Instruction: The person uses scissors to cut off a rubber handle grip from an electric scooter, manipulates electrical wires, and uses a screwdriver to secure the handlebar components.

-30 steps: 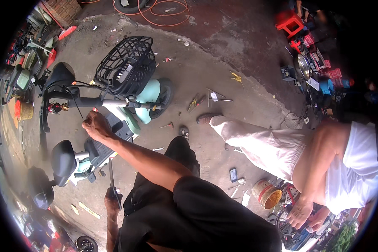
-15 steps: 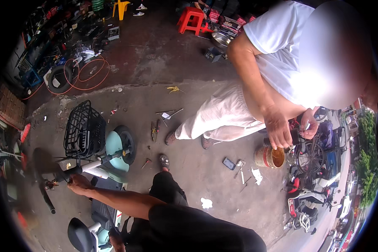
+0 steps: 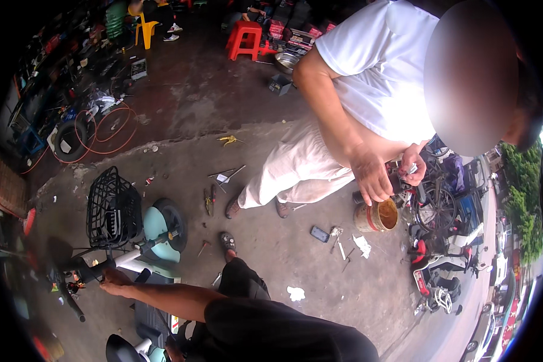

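Observation:
A mint-green electric scooter point(image 3: 155, 227) stands at the left, with a black basket point(image 3: 114, 208) at its front. My right arm reaches across to the scooter's black steering stem point(image 3: 96, 269). There my right hand point(image 3: 116, 282) is closed, its fingers at the stem's end beside exposed wiring; what they grip is too small to make out. The dark handlebar point(image 3: 70, 300) hangs beyond it. Low in the picture, near the black seat point(image 3: 122, 349), a small part of my left hand point(image 3: 174, 351) shows by the scooter body; its fingers are hidden.
A person in a white shirt point(image 3: 368, 66) holds one hand above a bucket point(image 3: 363, 218) with brownish contents. Pliers point(image 3: 209, 202), a hammer point(image 3: 204, 247), a phone point(image 3: 320, 233) and white paper point(image 3: 295, 294) lie on the ground. A red stool point(image 3: 244, 39) and a tire point(image 3: 70, 141) are farther off.
The whole view has shifted, so the far objects sit farther left and lower. My right hand stays at the stem. The handlebar, blurred before, shows more clearly and sits slightly differently.

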Demonstrator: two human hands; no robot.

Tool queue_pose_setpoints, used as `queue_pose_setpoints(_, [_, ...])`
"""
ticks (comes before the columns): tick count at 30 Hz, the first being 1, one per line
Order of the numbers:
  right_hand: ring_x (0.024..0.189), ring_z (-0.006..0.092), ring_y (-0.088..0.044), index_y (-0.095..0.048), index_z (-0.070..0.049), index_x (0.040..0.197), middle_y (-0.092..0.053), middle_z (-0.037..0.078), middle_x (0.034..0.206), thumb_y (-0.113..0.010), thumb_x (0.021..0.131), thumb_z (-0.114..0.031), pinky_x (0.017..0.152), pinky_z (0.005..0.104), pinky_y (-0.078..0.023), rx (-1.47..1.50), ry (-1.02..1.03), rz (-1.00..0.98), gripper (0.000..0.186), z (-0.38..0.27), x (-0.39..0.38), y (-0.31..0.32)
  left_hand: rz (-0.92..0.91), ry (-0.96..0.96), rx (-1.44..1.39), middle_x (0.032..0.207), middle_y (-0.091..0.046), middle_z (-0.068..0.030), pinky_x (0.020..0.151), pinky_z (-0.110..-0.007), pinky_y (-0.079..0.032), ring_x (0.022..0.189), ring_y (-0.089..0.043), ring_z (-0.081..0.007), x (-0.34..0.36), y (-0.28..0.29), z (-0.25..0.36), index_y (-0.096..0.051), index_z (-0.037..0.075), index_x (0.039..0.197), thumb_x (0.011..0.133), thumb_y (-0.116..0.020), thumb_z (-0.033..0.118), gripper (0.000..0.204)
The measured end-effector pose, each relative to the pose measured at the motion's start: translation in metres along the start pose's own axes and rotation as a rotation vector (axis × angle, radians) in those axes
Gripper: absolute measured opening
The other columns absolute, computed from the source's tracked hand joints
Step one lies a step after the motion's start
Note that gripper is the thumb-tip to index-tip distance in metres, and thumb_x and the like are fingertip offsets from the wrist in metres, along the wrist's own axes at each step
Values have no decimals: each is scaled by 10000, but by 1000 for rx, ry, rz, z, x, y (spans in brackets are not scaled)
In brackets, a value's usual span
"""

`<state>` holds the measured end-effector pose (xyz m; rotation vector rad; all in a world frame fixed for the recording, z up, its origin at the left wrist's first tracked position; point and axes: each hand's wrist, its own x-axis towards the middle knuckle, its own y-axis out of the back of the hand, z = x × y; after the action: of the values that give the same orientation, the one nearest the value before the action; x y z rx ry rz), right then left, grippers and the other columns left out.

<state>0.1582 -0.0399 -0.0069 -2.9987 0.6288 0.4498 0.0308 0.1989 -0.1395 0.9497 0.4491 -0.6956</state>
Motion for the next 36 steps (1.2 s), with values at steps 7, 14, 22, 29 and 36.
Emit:
queue_pose_setpoints(7, [811,312,-612,-576,-6,855,-612,177,803,-604,731,-213,694,408,-469,-9,-8,-62,242,21,18,-13,-18,-8,72,942,-613,-121,725,-355,-473,839,-592,-246,10,6,-2,-573,34,1081,885,-560,220,271])
queue_pose_setpoints(14, [789,239,-606,-568,-31,926,-614,125,853,-592,783,-209,687,369,-463,-91,189,41,230,72,-24,107,-67,-69,168,977,-634,-151,744,-379,-485,869,-618,-281,27,8,-13,-573,34,1108,889,-554,249,307])
queue_pose_setpoints(22, [851,214,-610,-551,-13,1093,-623,112,935,-572,853,-509,704,366,-503,513,-57,1398,552,82,-355,366,-1,-605,312,812,-635,-130,625,-405,-480,746,-635,-317,-9,-8,103,-564,84,1023,822,-629,212,246])
queue_pose_setpoints(29, [1283,287,-386,-322,-38,1397,-432,170,1362,-439,909,-592,1032,488,-314,569,571,1375,748,6,-384,465,3,-899,409,784,-650,-153,589,-460,-496,707,-642,-356,21,-78,159,-520,82,1165,716,-725,208,510])
queue_pose_setpoints(36, [1226,221,-415,-354,-31,1343,-452,90,1268,-619,861,-492,990,460,-367,585,776,1326,718,-33,-359,470,8,-1184,301,796,-586,-142,638,-440,-474,740,-599,-346,-18,-122,266,-535,48,974,620,-750,128,422])
